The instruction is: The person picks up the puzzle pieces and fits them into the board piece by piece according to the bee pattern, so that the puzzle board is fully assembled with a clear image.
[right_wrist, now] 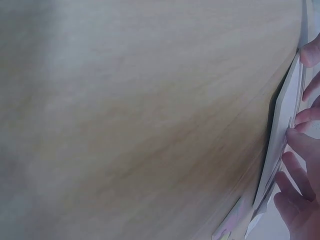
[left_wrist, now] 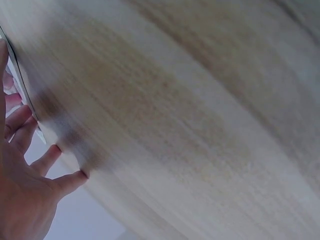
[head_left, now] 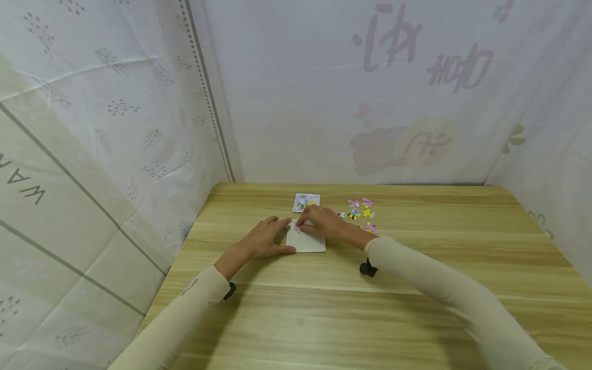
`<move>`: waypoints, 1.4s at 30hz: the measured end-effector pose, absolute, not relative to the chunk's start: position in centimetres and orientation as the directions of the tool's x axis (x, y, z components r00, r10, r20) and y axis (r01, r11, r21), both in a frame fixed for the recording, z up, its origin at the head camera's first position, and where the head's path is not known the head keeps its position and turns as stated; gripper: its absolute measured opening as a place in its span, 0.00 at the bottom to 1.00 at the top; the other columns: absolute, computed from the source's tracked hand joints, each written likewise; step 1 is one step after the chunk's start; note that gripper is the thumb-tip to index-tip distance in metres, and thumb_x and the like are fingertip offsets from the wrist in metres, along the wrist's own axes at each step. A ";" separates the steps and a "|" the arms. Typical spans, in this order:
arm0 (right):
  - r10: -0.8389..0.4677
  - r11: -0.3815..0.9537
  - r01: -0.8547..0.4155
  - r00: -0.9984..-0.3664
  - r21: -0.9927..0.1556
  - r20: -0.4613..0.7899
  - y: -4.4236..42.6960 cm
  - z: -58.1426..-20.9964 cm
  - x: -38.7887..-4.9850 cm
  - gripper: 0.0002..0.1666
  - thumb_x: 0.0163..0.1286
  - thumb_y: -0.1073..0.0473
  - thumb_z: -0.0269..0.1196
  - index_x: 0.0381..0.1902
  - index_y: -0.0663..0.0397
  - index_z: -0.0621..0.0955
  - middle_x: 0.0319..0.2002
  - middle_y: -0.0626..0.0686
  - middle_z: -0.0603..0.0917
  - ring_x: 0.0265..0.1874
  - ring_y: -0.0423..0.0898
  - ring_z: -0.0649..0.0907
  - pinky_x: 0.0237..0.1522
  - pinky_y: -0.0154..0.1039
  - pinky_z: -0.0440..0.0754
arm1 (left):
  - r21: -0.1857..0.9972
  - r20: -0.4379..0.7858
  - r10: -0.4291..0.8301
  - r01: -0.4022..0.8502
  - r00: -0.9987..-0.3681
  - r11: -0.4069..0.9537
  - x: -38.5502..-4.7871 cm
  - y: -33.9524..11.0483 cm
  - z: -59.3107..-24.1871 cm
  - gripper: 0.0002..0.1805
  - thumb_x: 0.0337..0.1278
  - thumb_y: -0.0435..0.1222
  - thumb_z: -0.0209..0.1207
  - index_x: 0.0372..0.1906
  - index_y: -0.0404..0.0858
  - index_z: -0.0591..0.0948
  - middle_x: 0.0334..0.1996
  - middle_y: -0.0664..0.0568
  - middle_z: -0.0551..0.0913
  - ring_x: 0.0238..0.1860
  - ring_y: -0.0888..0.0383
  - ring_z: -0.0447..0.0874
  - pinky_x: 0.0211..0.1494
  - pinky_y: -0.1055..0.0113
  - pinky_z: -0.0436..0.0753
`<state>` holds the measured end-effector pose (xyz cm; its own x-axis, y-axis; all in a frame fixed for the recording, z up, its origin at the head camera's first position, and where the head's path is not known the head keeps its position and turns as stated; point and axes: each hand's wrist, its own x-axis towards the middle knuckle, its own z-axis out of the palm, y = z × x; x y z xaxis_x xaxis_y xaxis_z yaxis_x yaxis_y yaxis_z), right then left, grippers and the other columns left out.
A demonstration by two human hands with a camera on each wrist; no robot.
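A white square board point(head_left: 312, 243) lies on the table, and my right hand point(head_left: 322, 220) pinches a small pink puzzle piece point(head_left: 298, 227) at its upper left part. My left hand point(head_left: 265, 239) rests at the board's left side, thumb at the lower left corner and fingers spread toward the upper left corner. In the left wrist view the left hand point(left_wrist: 30, 170) touches the table and board edge with spread fingers. The right wrist view has the right hand point(right_wrist: 302, 175) at the board point(right_wrist: 280, 125); the pinched piece is hard to make out there.
A small picture card point(head_left: 299, 203) with a bee lies just behind the board. Several loose puzzle pieces, among them a blue, yellow and black one point(head_left: 354, 215) and a yellow one point(head_left: 367, 212), lie to the right. Printed curtains hang behind and beside the wooden table point(head_left: 296, 318).
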<state>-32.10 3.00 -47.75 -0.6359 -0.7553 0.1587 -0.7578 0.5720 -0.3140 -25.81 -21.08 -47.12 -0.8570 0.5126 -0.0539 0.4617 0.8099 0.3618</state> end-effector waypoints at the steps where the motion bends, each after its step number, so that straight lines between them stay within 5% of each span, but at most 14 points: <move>1: -0.752 0.573 -0.756 -0.639 -0.317 0.165 3.0 -47.8 -32.1 0.10 0.74 0.53 0.68 0.49 0.46 0.91 0.49 0.48 0.86 0.48 0.44 0.83 0.50 0.43 0.84 | 0.362 -0.053 0.513 0.462 -0.857 0.809 -25.8 -21.0 -47.1 0.53 0.58 0.68 0.64 0.80 0.43 0.65 0.73 0.46 0.73 0.77 0.38 0.61 0.75 0.37 0.63; 17: -0.728 0.581 -0.734 -0.662 -0.351 0.180 2.8 -47.6 -32.3 0.09 0.74 0.53 0.68 0.48 0.47 0.90 0.47 0.46 0.86 0.47 0.43 0.83 0.50 0.41 0.84 | 0.336 -0.037 0.557 0.515 -0.829 0.789 -26.2 -20.5 -47.0 0.51 0.61 0.65 0.64 0.80 0.40 0.65 0.74 0.45 0.73 0.77 0.37 0.61 0.76 0.38 0.62; 26: -0.732 0.561 -0.744 -0.651 -0.363 0.201 3.3 -47.6 -32.3 0.10 0.74 0.54 0.69 0.48 0.50 0.90 0.47 0.48 0.88 0.48 0.45 0.84 0.51 0.42 0.84 | 0.333 -0.044 0.589 0.544 -0.807 0.770 -26.3 -20.4 -47.0 0.44 0.63 0.65 0.63 0.76 0.44 0.72 0.79 0.46 0.64 0.78 0.34 0.58 0.77 0.36 0.59; 42: -0.683 0.628 -0.694 -0.708 -0.351 0.179 8.0 -47.1 -33.5 0.12 0.73 0.53 0.70 0.50 0.52 0.89 0.48 0.47 0.87 0.46 0.44 0.87 0.48 0.40 0.86 | 0.345 -0.059 0.563 0.512 -0.824 0.787 -26.1 -20.9 -47.0 0.46 0.62 0.65 0.64 0.76 0.42 0.72 0.80 0.48 0.63 0.78 0.35 0.57 0.76 0.37 0.61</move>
